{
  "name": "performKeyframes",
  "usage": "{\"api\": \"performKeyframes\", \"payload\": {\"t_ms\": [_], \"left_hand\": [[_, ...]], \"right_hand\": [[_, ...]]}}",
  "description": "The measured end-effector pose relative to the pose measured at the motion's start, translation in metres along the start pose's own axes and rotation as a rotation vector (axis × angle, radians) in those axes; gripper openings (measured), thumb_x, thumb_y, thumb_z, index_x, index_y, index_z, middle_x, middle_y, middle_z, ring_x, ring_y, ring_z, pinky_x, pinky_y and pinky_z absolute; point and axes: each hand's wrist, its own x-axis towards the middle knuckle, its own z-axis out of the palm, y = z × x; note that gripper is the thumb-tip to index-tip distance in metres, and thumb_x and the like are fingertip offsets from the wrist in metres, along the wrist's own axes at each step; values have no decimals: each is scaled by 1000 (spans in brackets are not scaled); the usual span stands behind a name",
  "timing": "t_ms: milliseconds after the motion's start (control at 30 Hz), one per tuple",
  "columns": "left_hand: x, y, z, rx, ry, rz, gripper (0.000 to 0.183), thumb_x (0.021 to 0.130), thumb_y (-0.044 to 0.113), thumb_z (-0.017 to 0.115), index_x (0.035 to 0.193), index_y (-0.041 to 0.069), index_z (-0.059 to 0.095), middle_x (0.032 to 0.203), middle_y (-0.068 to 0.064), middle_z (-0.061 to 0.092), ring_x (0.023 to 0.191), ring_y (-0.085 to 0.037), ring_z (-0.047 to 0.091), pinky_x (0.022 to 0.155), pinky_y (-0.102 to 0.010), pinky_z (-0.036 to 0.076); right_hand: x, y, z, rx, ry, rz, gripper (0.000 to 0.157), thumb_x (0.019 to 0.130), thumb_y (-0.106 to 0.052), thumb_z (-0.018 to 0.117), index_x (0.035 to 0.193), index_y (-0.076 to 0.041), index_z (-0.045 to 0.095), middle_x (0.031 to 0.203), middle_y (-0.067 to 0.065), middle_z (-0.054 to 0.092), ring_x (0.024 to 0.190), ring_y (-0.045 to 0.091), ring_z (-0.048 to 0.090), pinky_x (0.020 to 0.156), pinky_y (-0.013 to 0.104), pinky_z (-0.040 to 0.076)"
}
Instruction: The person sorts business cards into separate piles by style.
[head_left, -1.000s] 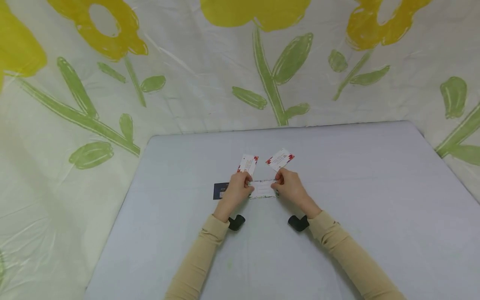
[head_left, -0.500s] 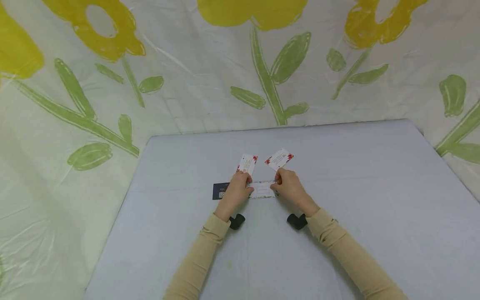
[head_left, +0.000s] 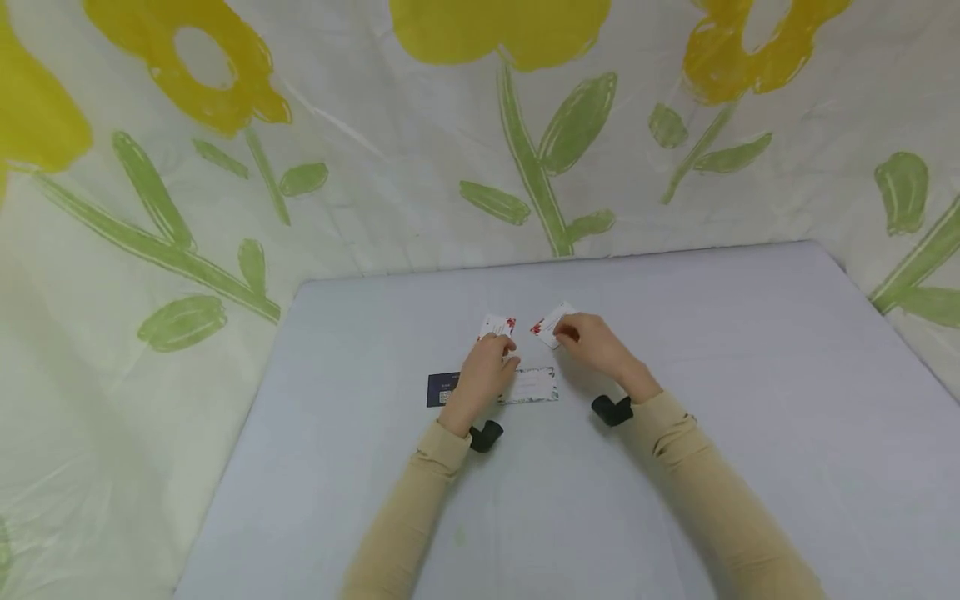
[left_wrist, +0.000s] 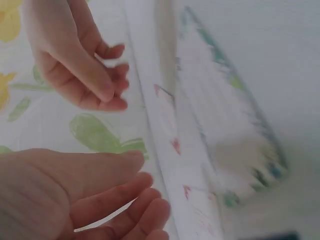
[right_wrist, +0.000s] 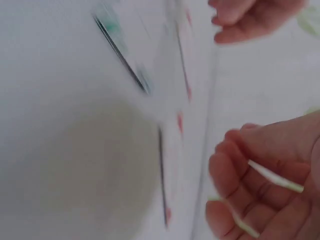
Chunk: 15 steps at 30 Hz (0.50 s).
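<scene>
The empty left hand (head_left: 486, 367) and right hand (head_left: 597, 344) are loosely curled; a white, green-edged rectangular card (head_left: 535, 385) is seen at the left's 4 o'clock.

The table (head_left: 750, 375) carries 3 white cards (head_left: 534, 386) and 1 dark card (head_left: 441, 389).
</scene>
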Motion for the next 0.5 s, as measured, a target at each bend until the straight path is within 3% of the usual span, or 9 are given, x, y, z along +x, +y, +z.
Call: {"api": "performKeyframes", "payload": {"t_ms": [100,200,367,500], "left_hand": [[17,9,3,-20,28,8,25,84,15,59,103,-2,58,91,-11,56,80,-20,53,69,-30,43],[34,18,11,-1,13,-18,30,85,17,58,108,-1,56,96,-12,56,86,-21,53,72,-30,43],[54,26,28,109,-36,-89,36,85,24,59,109,-2,55,105,-15,52,96,-24,51,77,-31,44],[63,25,37,180,-55,-126,38,83,28,60,105,-3,55,107,-17,48,98,-26,48,79,-33,43]], "right_hand": [[17,14,-16,-64,37,-69,16,83,3,54,97,7,59,89,16,58,83,26,52,74,38,42],[28,26,-23,-135,10,-86,23,81,5,56,103,9,57,99,21,57,94,32,52,81,42,40],[37,37,-20,-189,-90,-97,34,80,5,57,113,9,52,115,24,50,109,38,44,89,48,34],[40,39,-14,-229,-113,-121,42,79,6,57,120,8,47,123,25,45,114,39,39,92,50,31]]}}
